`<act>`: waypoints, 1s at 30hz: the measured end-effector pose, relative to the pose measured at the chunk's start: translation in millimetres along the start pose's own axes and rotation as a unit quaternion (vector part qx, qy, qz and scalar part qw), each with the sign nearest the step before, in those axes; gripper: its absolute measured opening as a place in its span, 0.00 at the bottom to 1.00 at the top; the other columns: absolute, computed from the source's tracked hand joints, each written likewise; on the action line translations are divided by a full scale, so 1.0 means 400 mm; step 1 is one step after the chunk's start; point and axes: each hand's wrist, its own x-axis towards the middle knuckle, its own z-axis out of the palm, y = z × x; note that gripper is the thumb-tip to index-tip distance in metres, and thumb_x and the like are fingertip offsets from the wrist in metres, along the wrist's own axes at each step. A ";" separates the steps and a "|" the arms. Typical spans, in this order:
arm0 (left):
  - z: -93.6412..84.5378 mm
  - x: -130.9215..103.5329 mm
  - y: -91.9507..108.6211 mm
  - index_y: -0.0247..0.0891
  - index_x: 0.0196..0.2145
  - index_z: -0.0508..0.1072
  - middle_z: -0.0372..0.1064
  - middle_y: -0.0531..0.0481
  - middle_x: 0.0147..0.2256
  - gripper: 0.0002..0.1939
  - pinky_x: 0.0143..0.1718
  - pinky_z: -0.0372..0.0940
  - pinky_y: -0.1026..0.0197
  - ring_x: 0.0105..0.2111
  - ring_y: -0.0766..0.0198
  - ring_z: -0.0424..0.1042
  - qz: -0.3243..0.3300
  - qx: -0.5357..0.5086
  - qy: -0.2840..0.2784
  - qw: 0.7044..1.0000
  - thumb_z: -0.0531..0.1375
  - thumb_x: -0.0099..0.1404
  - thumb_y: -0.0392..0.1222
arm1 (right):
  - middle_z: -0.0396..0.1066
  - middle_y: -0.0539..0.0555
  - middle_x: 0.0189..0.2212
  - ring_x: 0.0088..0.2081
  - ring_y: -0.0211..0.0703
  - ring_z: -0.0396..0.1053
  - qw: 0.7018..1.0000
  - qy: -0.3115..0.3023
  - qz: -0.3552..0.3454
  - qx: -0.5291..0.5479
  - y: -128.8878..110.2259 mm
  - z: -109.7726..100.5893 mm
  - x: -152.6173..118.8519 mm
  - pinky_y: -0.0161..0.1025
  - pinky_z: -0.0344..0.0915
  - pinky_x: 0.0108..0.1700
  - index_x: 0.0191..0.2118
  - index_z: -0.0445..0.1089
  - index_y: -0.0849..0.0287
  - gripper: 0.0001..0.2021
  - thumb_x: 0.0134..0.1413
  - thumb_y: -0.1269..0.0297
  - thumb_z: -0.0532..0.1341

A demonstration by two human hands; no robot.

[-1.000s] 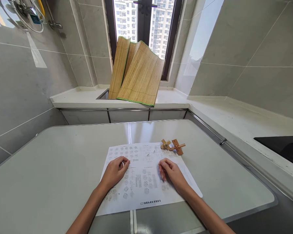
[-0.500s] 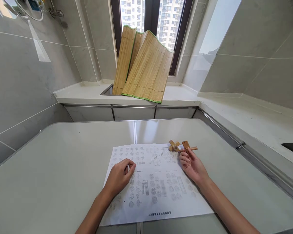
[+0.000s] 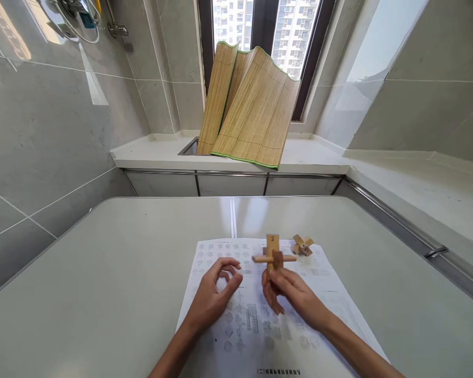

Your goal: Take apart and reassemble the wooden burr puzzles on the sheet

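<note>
My right hand (image 3: 289, 291) pinches a small wooden interlocking puzzle (image 3: 273, 256) and holds it up over the paper. One flat piece of it stands upright with a "2" on it, and a round stick runs crosswise through it. To the left, my left hand (image 3: 216, 294) hovers with curved fingers apart and nothing in it. Beneath both hands lies a large white printed sheet (image 3: 311, 320) with rows of small line diagrams. Near the sheet's far right corner rests a second wooden puzzle (image 3: 302, 245) of crossed pieces, with a number marked on it.
The sheet lies on a pale glossy table (image 3: 102, 294). Past its far edge runs a white ledge (image 3: 150, 157), where a folded bamboo mat (image 3: 256, 110) leans by the window (image 3: 295, 37). A metal rail (image 3: 398, 220) runs along the right side.
My right hand has lifted one wooden puzzle from beside the other and brought it left and nearer. My left hand has opened its fingers a little. The camera view has shifted left.
</note>
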 end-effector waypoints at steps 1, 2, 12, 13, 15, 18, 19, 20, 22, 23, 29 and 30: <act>-0.001 -0.001 0.000 0.43 0.54 0.71 0.73 0.39 0.55 0.27 0.53 0.67 0.51 0.51 0.49 0.73 -0.001 -0.060 -0.023 0.998 0.60 0.68 0.65 | 0.69 0.49 0.20 0.19 0.36 0.63 0.999 -0.043 0.015 0.012 0.009 0.018 0.006 0.35 0.60 0.23 0.35 0.69 0.60 0.23 0.68 0.42 0.59; -0.004 -0.002 -0.001 0.44 0.59 0.68 0.69 0.37 0.60 0.33 0.58 0.65 0.48 0.57 0.46 0.71 -0.001 -0.117 -0.055 0.992 0.62 0.66 0.68 | 0.70 0.49 0.21 0.19 0.36 0.63 0.996 -0.078 0.033 0.024 0.020 0.032 0.010 0.35 0.60 0.24 0.35 0.68 0.60 0.23 0.68 0.42 0.58; -0.005 -0.009 0.008 0.40 0.65 0.69 0.68 0.32 0.64 0.46 0.69 0.50 0.34 0.66 0.34 0.62 -0.022 -0.294 -0.232 0.927 0.69 0.57 0.68 | 0.63 0.46 0.16 0.16 0.33 0.60 0.958 -0.206 0.076 0.183 0.102 0.053 0.000 0.31 0.59 0.21 0.30 0.67 0.60 0.23 0.68 0.44 0.60; -0.002 -0.010 0.007 0.40 0.65 0.69 0.68 0.32 0.64 0.46 0.69 0.50 0.34 0.67 0.33 0.62 -0.024 -0.302 -0.231 0.925 0.70 0.56 0.68 | 0.63 0.46 0.16 0.16 0.33 0.60 0.956 -0.209 0.079 0.189 0.101 0.054 -0.002 0.31 0.59 0.21 0.30 0.67 0.60 0.24 0.68 0.44 0.60; 0.002 -0.012 0.004 0.40 0.65 0.70 0.67 0.33 0.64 0.47 0.69 0.50 0.34 0.67 0.32 0.60 -0.030 -0.312 -0.236 0.920 0.72 0.54 0.67 | 0.61 0.45 0.16 0.16 0.32 0.59 0.950 -0.222 0.091 0.199 0.097 0.058 -0.005 0.31 0.59 0.21 0.29 0.67 0.60 0.25 0.67 0.42 0.61; 0.004 -0.014 -0.003 0.39 0.63 0.72 0.69 0.34 0.63 0.49 0.69 0.51 0.34 0.67 0.30 0.60 -0.039 -0.309 -0.252 0.916 0.72 0.51 0.69 | 0.59 0.44 0.16 0.15 0.32 0.58 0.939 -0.248 0.110 0.214 0.096 0.067 -0.008 0.31 0.59 0.19 0.27 0.66 0.60 0.27 0.64 0.39 0.62; 0.004 -0.015 -0.006 0.39 0.62 0.73 0.70 0.34 0.62 0.49 0.69 0.51 0.34 0.66 0.30 0.61 -0.040 -0.304 -0.253 0.918 0.72 0.50 0.70 | 0.59 0.44 0.16 0.15 0.32 0.58 0.937 -0.253 0.110 0.215 0.098 0.069 -0.008 0.31 0.59 0.19 0.28 0.67 0.61 0.27 0.64 0.38 0.62; 0.004 -0.014 -0.010 0.38 0.61 0.73 0.71 0.35 0.61 0.49 0.68 0.52 0.34 0.66 0.30 0.62 -0.042 -0.298 -0.250 0.920 0.72 0.49 0.71 | 0.60 0.44 0.16 0.15 0.32 0.58 0.937 -0.254 0.108 0.215 0.101 0.070 -0.008 0.31 0.58 0.19 0.29 0.67 0.61 0.27 0.64 0.39 0.62; 0.004 -0.013 -0.019 0.38 0.61 0.73 0.72 0.35 0.59 0.50 0.66 0.54 0.34 0.64 0.29 0.64 -0.047 -0.283 -0.235 0.929 0.72 0.48 0.71 | 0.62 0.45 0.17 0.16 0.32 0.60 0.943 -0.236 0.101 0.213 0.107 0.068 -0.008 0.30 0.59 0.19 0.32 0.67 0.61 0.24 0.65 0.41 0.63; 0.004 -0.013 -0.022 0.38 0.62 0.72 0.72 0.35 0.58 0.50 0.65 0.55 0.34 0.62 0.30 0.65 -0.051 -0.276 -0.230 0.932 0.73 0.48 0.70 | 0.64 0.45 0.19 0.16 0.32 0.61 0.946 -0.222 0.099 0.213 0.110 0.067 -0.008 0.29 0.59 0.19 0.34 0.67 0.61 0.23 0.65 0.43 0.63; 0.005 -0.015 -0.018 0.40 0.62 0.69 0.72 0.36 0.57 0.47 0.63 0.61 0.39 0.59 0.37 0.70 -0.035 -0.282 -0.226 0.932 0.73 0.51 0.66 | 0.64 0.45 0.22 0.17 0.30 0.61 0.956 -0.172 0.112 0.211 0.113 0.059 -0.007 0.29 0.59 0.19 0.34 0.64 0.59 0.21 0.64 0.46 0.66; 0.005 -0.016 -0.014 0.40 0.62 0.69 0.72 0.36 0.56 0.46 0.63 0.61 0.40 0.58 0.38 0.70 -0.033 -0.276 -0.217 0.936 0.73 0.52 0.65 | 0.64 0.44 0.22 0.17 0.30 0.61 0.957 -0.166 0.114 0.209 0.114 0.059 -0.007 0.29 0.58 0.19 0.35 0.64 0.59 0.20 0.65 0.46 0.66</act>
